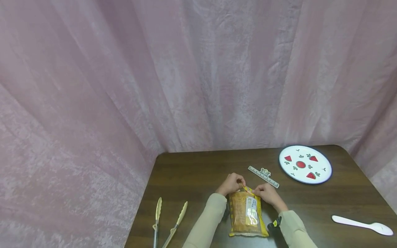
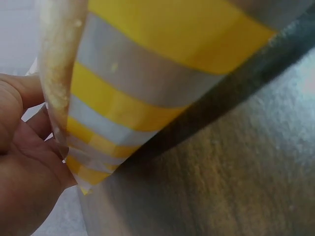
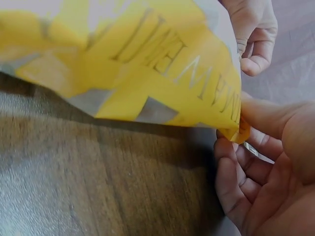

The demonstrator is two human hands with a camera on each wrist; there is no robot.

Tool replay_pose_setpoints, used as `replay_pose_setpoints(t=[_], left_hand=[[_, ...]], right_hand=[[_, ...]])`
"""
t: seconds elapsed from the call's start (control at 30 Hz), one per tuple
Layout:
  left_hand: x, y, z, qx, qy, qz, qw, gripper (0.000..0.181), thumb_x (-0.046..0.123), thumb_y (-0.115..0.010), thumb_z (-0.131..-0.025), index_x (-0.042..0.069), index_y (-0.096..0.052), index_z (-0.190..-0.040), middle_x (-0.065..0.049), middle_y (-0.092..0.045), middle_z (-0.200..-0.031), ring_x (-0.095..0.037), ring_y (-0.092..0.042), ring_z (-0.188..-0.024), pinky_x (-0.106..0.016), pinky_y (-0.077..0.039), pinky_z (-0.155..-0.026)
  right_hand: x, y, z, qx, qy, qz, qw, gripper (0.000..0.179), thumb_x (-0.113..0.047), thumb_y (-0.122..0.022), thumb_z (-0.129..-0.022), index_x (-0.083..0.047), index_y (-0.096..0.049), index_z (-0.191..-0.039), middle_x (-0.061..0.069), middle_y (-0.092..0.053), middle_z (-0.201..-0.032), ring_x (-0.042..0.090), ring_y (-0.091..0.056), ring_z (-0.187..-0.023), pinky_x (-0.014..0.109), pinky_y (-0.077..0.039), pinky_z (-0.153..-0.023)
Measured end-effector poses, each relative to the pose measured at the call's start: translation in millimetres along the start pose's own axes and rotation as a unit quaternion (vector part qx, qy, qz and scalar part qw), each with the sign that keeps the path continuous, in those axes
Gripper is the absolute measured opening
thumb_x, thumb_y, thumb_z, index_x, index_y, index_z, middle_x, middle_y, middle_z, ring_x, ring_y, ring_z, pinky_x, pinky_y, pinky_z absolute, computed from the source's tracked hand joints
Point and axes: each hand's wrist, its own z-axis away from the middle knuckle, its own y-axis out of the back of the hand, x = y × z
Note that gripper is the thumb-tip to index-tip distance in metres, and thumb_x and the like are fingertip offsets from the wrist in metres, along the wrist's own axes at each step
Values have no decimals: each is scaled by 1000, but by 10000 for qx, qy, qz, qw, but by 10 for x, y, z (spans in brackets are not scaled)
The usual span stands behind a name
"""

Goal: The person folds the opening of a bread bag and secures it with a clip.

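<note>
A yellow and clear plastic food bag (image 1: pixel 243 213) with a white label lies on the table, its golden-brown contents looking like bread. At its far end, my left hand (image 1: pixel 232 183) pinches the top edge near the left corner. My right hand (image 1: pixel 268 195) pinches the right part of that same edge, thumb against fingers. In the right wrist view, the folded yellow corner of the bag (image 3: pixel 162 78) sits between the fingers of the right hand (image 3: pixel 275 167). The left wrist view shows the bag's striped side (image 2: pixel 123 103) beside the left hand (image 2: pixel 29 162); its fingertips are partly hidden there.
Just beyond the hands lies a ruler-shaped clip (image 1: pixel 263 176) with piano-key markings. A white plate (image 1: pixel 305 164) with watermelon pictures is at the back right. Tongs (image 1: pixel 157 220) with cream tips lie spread at the left, and a white spoon (image 1: pixel 361 224) at the right.
</note>
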Motion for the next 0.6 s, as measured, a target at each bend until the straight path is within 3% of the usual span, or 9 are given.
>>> replay_pose_setpoints(t=[0.1,0.2,0.33,0.4,0.6], left_hand=[[11,1,-9,-55,92,85,9999,24,-6,-69,-84,15,-70,-73,10,-65,-83,-6,-54,-74,-20,-45,-67],[37,10,-1,-112,266,345,9990,21,-4,-66,-85,14,-71,-75,8,-63,-76,-5,-49,-58,-19,-41,-52],[77,18,18,-88,480,673,9965,18,7,-64,-90,13,-70,-75,7,-60,-67,-5,-41,-47,-20,-35,-43],[87,12,18,-89,536,636,9965,20,17,-66,-94,14,-69,-75,7,-59,-65,-5,-45,-49,-21,-38,-45],[103,3,-17,-146,670,-212,9974,17,32,-74,-92,18,-67,-89,9,-62,-81,-6,-56,-71,-25,-48,-64]], right_hand=[[-1,-1,2,38,38,21,10000,17,-5,-69,-89,-2,-73,-73,4,-66,-73,15,-51,-64,30,-41,-58],[11,-5,8,98,26,104,9999,21,-5,-68,-91,-3,-71,-70,2,-63,-68,15,-49,-60,29,-39,-56],[33,-23,13,142,-145,166,9997,26,-5,-65,-94,-5,-69,-68,-1,-57,-63,14,-46,-56,28,-37,-53],[40,-33,13,147,-201,182,9995,28,-6,-63,-96,-6,-67,-68,-1,-54,-61,14,-44,-55,28,-36,-52],[38,-45,7,253,-209,226,9992,38,-9,-61,-99,-8,-57,-62,-3,-46,-58,13,-41,-53,28,-34,-53]])
